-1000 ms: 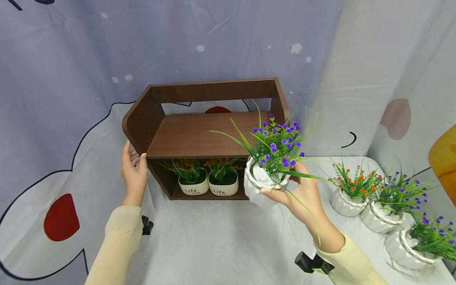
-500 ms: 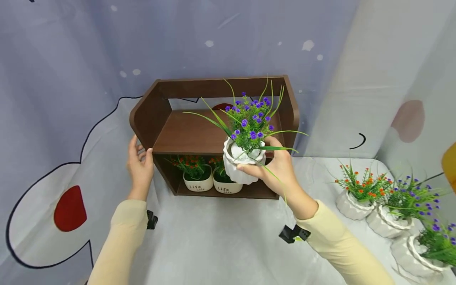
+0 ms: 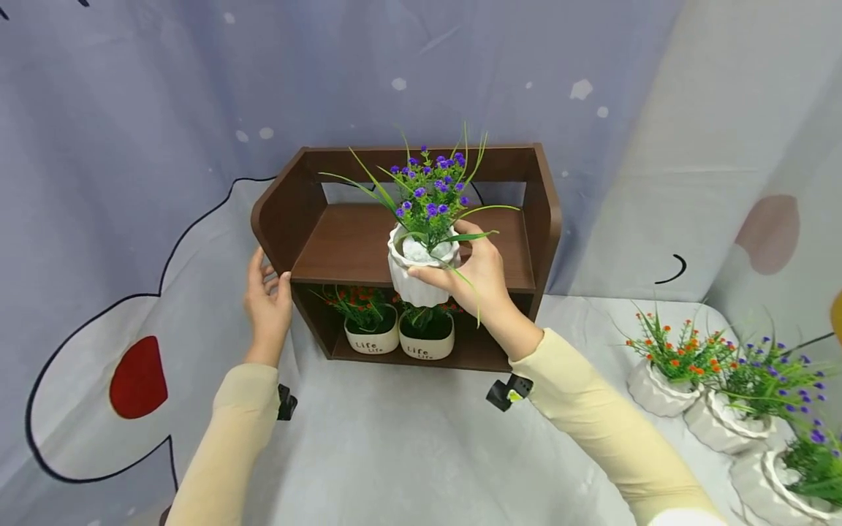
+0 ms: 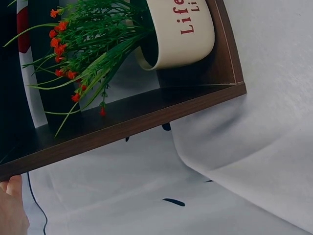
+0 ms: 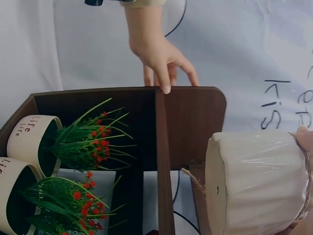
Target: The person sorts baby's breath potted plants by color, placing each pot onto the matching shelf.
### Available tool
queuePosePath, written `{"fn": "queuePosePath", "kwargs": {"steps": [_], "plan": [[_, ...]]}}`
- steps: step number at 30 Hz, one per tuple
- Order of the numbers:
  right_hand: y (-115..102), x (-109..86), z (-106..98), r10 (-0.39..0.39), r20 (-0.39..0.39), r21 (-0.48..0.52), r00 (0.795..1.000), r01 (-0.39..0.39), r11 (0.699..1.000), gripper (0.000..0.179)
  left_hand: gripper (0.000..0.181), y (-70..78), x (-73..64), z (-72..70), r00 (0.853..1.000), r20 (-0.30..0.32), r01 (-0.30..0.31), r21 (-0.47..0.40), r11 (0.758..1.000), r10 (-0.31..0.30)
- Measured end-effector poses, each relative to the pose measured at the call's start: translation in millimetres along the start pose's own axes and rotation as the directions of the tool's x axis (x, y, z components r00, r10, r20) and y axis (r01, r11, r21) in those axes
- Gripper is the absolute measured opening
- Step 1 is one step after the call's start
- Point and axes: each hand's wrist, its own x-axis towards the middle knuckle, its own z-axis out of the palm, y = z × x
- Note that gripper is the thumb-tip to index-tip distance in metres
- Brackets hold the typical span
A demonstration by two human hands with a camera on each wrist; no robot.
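My right hand (image 3: 479, 274) grips the white ribbed pot of a purple-flowered potted plant (image 3: 424, 267), thumb on the near side. The pot is held in front of the upper level of a brown wooden shelf (image 3: 355, 241); in the right wrist view the white pot (image 5: 259, 181) shows wrapped in clear film with twine. With its fingers against the outer left side panel and the thumb at the front edge, my left hand (image 3: 268, 310) touches the shelf. Two cream "Life" pots, one left (image 3: 372, 336) and one right (image 3: 427, 340), with orange-red flowers stand on the lower level.
To the right on the white cloth stand an orange-flowered plant (image 3: 664, 387) and two purple-flowered plants, one in the middle (image 3: 726, 424) and one nearer (image 3: 783, 482), all in white pots. A printed curtain (image 3: 427, 66) hangs behind the shelf.
My right hand has carried the purple-flowered potted plant leftward and up, from the shelf's right front to before its upper level. My left hand stays at the shelf's left side.
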Motion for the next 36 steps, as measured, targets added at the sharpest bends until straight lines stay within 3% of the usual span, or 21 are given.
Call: {"fn": "queuePosePath", "kwargs": {"steps": [13, 24, 36], "plan": [[4, 30.0, 34, 0.035, 0.002, -0.022, 0.999, -0.035, 0.999, 0.081, 0.056, 3.3, -0.4, 6.6, 1.000, 0.002, 0.006, -0.002, 1.000, -0.006], [5, 48.0, 59, 0.077, 0.010, -0.027, 0.997, -0.077, 0.997, 0.084, 0.054, 3.8, -0.7, 13.0, 1.000, -0.010, -0.029, 0.004, 1.000, 0.029], [6, 62.1, 86, 0.051, 0.022, -0.032, 0.998, -0.051, 0.998, 0.086, 0.055, 3.1, -4.0, 10.2, 0.999, -0.025, -0.034, -0.010, 0.999, 0.034]]}}
